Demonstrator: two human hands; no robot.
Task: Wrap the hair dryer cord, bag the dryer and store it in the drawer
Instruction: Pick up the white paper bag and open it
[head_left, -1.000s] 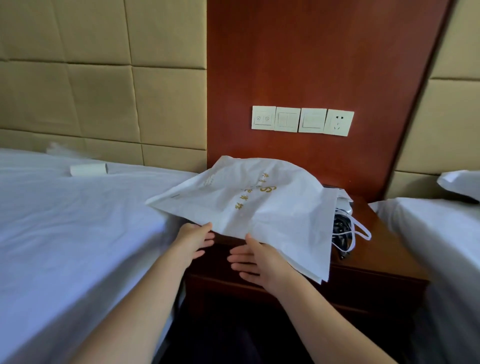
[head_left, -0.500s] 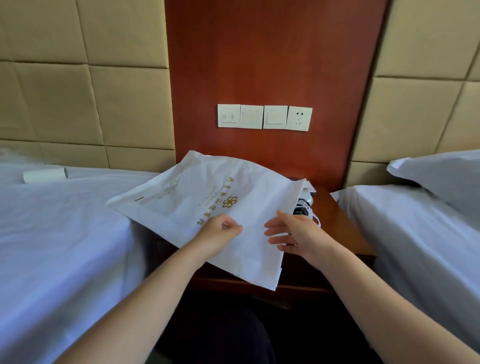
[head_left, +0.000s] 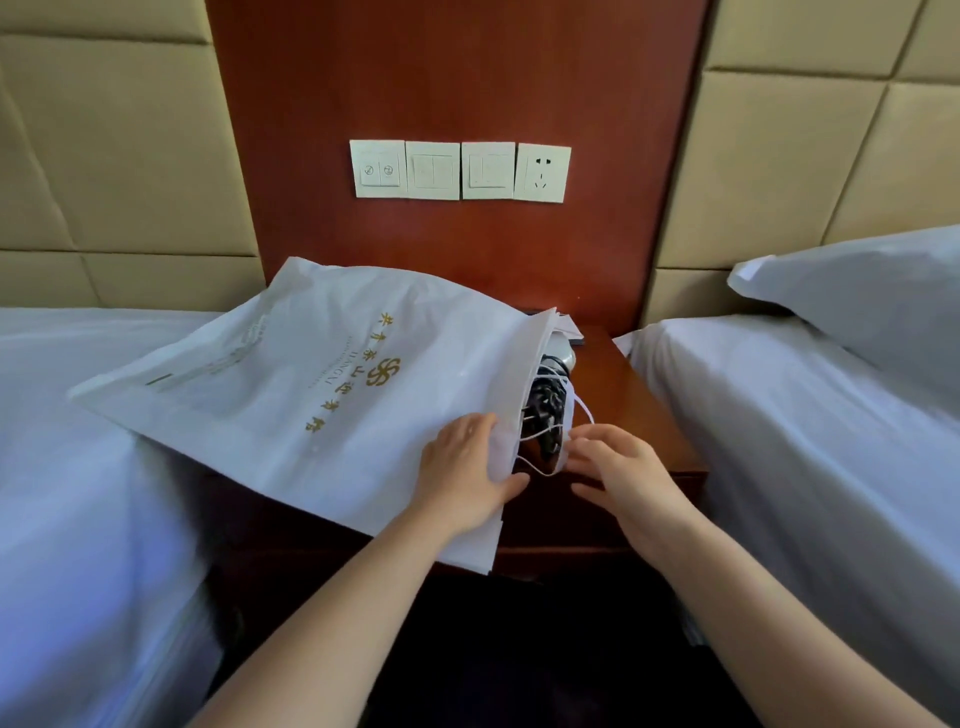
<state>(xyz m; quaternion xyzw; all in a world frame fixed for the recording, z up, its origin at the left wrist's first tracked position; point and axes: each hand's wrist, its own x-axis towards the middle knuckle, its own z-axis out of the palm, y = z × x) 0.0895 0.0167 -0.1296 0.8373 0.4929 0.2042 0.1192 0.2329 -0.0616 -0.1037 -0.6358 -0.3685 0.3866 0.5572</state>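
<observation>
Dryer (head_left: 550, 400) parts, a silvery body and a dark coiled cord (head_left: 545, 415), are seen inside the open mouth of a white bag (head_left: 322, 384), at about 1 o'clock from the left hand (head_left: 465, 475) and 11 o'clock from the right hand (head_left: 621, 470). The bag is laid on its side on the wooden worktop (head_left: 628, 405) between two beds, its closed end overhanging the left bed (head_left: 78, 493) at 9 o'clock and its mouth turned toward 3 o'clock. The left grip is closed on the near edge of the bag's mouth, with the thumb under the fabric and the fingers spread flat on top. The right grip is pinched on the opposite lip of the mouth, where thin white drawstrings (head_left: 571, 410) are looped; whether a string itself is caught cannot be told. The dryer is not touched by either hand. Gold lettering is printed across the bag. A row of wall switches (head_left: 460, 170) is mounted on the red panel at 12 o'clock, and a pillow (head_left: 857, 296) is seen on the right bed (head_left: 810, 441) at 2 o'clock.
</observation>
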